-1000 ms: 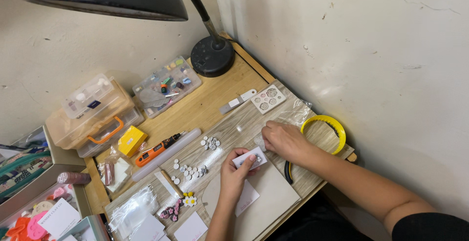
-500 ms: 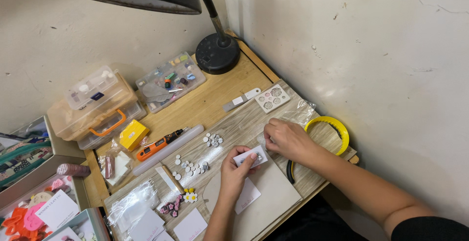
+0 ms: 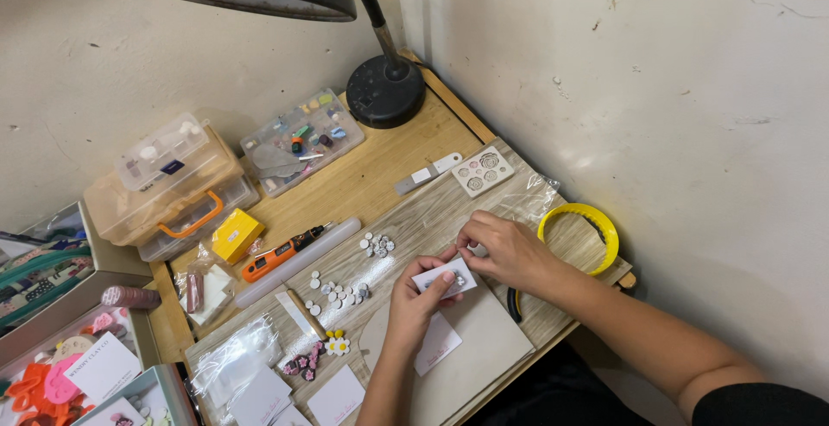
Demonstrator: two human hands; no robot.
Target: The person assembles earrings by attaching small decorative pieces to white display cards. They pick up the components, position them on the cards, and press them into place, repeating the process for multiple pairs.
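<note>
Both hands (image 3: 466,275) unmoved on small white card (image 3: 445,277)

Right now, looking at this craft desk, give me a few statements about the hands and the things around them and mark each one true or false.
1. The left hand holds a small white card. True.
2. The right hand rests on the yellow ring-shaped hoop. False: the hoop lies beside it, at the desk's edge.
3. The orange pen-shaped tool lies beside a clear tube. True.
4. The black desk lamp's round base stands on the floor. False: it stands at the wooden desk's far corner.
</note>
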